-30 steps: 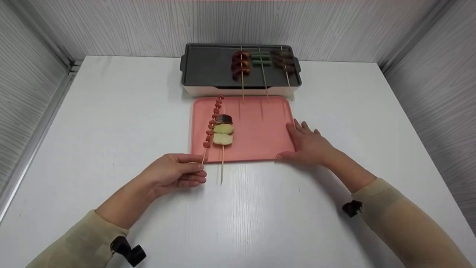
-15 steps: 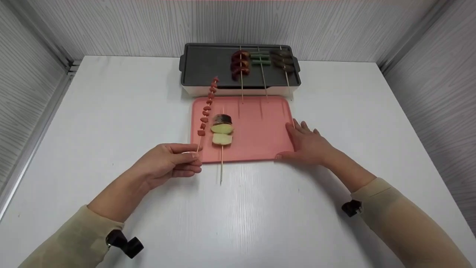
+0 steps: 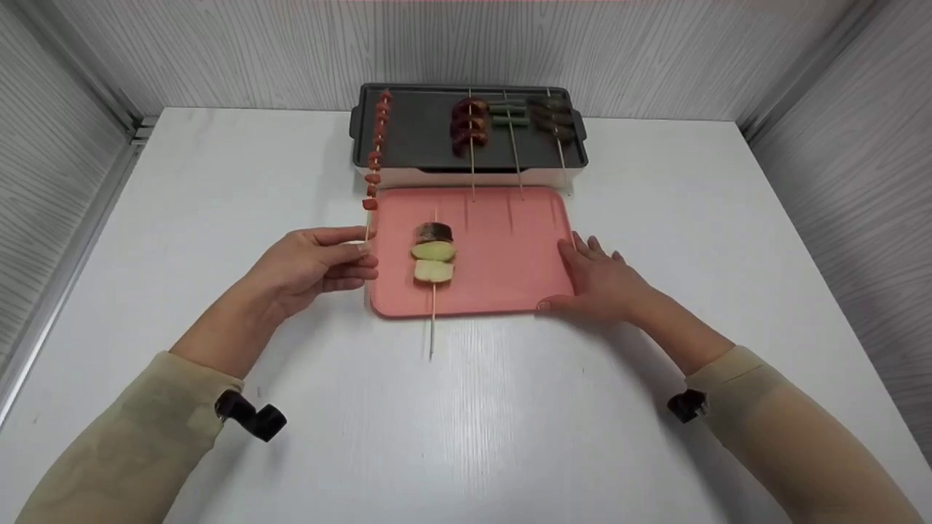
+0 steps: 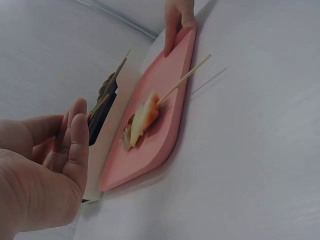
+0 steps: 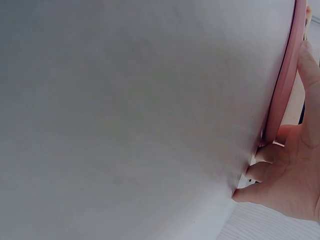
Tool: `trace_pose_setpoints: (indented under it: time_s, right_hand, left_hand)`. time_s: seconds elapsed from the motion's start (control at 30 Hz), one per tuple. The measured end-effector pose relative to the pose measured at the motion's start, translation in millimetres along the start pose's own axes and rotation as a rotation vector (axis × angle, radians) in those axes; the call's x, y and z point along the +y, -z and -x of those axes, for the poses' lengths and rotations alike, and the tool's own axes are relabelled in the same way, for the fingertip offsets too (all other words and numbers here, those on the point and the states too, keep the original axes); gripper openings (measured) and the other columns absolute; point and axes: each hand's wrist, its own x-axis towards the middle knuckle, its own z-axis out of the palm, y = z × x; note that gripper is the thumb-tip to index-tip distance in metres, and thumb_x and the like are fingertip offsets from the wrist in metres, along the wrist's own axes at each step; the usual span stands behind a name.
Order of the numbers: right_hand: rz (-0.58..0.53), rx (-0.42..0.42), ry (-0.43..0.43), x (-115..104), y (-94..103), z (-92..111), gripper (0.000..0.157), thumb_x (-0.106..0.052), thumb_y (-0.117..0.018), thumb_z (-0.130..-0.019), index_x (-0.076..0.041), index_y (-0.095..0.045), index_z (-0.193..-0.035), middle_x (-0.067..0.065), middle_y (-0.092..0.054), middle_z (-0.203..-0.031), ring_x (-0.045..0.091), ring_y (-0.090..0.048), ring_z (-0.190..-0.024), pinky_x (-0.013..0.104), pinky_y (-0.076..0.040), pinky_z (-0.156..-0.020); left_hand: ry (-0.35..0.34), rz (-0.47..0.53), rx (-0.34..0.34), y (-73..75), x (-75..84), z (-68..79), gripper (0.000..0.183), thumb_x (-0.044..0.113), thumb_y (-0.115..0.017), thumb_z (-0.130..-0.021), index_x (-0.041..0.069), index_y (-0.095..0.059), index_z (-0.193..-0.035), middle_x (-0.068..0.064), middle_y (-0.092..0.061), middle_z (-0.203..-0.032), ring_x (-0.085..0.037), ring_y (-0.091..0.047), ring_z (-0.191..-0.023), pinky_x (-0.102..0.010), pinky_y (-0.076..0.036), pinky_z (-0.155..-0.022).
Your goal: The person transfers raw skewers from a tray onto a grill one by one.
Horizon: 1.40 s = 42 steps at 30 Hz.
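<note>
My left hand (image 3: 320,266) pinches the bare end of a skewer (image 3: 376,149) strung with small red pieces. The skewer's far part is over the left side of a black griddle pan (image 3: 422,120); whether it touches the pan I cannot tell. In the left wrist view, my left fingers hide the skewer. My right hand (image 3: 601,280) rests at the near right corner of a pink tray (image 3: 502,276), thumb at the front edge and forefinger on the right rim, other fingers on the table. On the tray's left side lies a skewer (image 3: 434,251) with two pale slices and a dark-skinned piece.
On the pan's right half lie a skewer of dark red glazed pieces (image 3: 468,124), one of green pieces (image 3: 507,115) and one of brown pieces (image 3: 551,116). Their sticks overhang the front. A grey wood-grain wall (image 3: 466,36) stands behind the white table (image 3: 466,422).
My left hand has moved forward and left, carrying the red-piece skewer from above the tray to over the pan's left side. The right hand stays at the tray's corner.
</note>
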Motion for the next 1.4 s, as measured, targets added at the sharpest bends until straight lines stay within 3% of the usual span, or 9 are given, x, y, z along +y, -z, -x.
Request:
trace_pose_setpoints:
  time_s: [0.33, 0.57, 0.77, 1.17, 1.4]
  right_hand:
    - [-0.003, -0.002, -0.006, 3, 0.0, 0, 0.124, -0.085, -0.058, -0.088, -0.004, -0.015, -0.17, 0.021, -0.011, -0.175, 0.047, -0.009, -0.16, 0.073, -0.015, -0.124]
    - [-0.005, 0.001, -0.003, 2, -0.1, 0, 0.124, -0.084, -0.061, -0.087, -0.004, -0.015, -0.17, 0.021, -0.012, -0.175, 0.048, -0.01, -0.16, 0.073, -0.016, -0.124]
    - [-0.015, -0.004, -0.005, 1, -0.7, 0, 0.125, -0.084, -0.061, -0.086, -0.005, -0.014, -0.17, 0.02, -0.011, -0.176, 0.046, -0.01, -0.161, 0.072, -0.015, -0.125]
    - [0.005, 0.004, 0.001, 0, -0.5, -1, 0.126, -0.085, -0.061, -0.086, -0.003, -0.015, -0.17, 0.021, -0.012, -0.175, 0.048, -0.012, -0.16, 0.072, -0.017, -0.124]
    - [0.0, 0.007, -0.003, 1, 0.6, 0, 0.125, -0.085, -0.06, -0.086, -0.005, -0.015, -0.17, 0.019, -0.011, -0.176, 0.046, -0.011, -0.161, 0.071, -0.016, -0.125]
  left_hand:
    - [-0.014, 0.049, 0.06, 7.1, 21.7, -31.1, 0.05, 0.01, -0.067, -0.105, 0.002, -0.056, -0.153, -0.007, -0.081, -0.099, -0.018, -0.08, -0.088, -0.029, -0.064, -0.084]
    - [-0.05, 0.045, 0.126, 16.4, 27.2, -53.4, 0.048, 0.015, -0.067, -0.106, 0.002, -0.057, -0.152, -0.006, -0.08, -0.096, -0.017, -0.079, -0.087, -0.028, -0.064, -0.083]
    - [-0.029, 0.048, 0.171, 20.2, 28.5, -66.6, 0.046, 0.016, -0.066, -0.107, 0.004, -0.059, -0.151, -0.005, -0.08, -0.097, -0.017, -0.079, -0.089, -0.027, -0.064, -0.083]
    - [-0.025, 0.072, 0.17, 13.5, 26.1, -92.0, 0.044, 0.015, -0.064, -0.108, 0.004, -0.059, -0.151, -0.004, -0.079, -0.093, -0.015, -0.078, -0.085, -0.027, -0.063, -0.082]
    - [-0.016, 0.086, 0.167, 11.2, 25.9, -97.4, 0.045, 0.016, -0.064, -0.107, 0.004, -0.058, -0.151, -0.003, -0.078, -0.092, -0.014, -0.077, -0.085, -0.027, -0.063, -0.083]
